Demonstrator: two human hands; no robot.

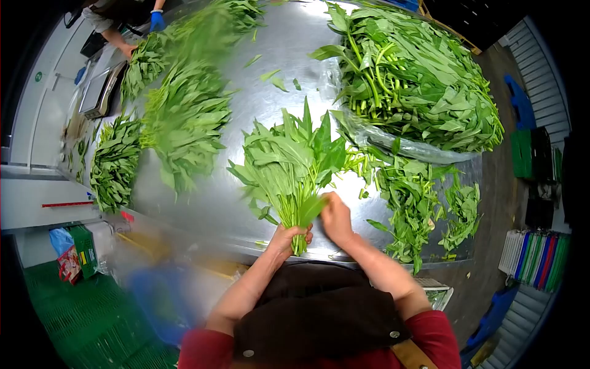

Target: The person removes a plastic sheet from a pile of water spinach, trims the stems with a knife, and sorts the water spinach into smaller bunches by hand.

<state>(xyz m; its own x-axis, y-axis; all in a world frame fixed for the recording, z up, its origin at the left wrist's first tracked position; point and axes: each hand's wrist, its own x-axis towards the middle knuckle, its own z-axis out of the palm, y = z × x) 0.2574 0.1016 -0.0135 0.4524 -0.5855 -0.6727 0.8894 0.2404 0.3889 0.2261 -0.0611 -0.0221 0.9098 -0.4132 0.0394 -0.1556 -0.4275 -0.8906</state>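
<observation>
My left hand (287,240) is wrapped round the lower stems of a bunch of water spinach (279,163). Its long leaves fan out away from me over the metal table. Beside the stems, my right hand (337,216) is closed with its fingertips at a single leaf (311,210), which is slightly blurred. To the right of the bunch lie cut stem pieces and a pile of loose leaves (409,206). A large heap of water spinach (424,80) rests on clear plastic sheeting (412,147) at the far right of the table.
Several bunches (190,117) line the left of the metal table (258,80). A co-worker's hand (128,50) touches a bunch at the far left, near a scale (98,92). Green crates (92,313) stand at lower left, and a stack of coloured crates (541,258) at right.
</observation>
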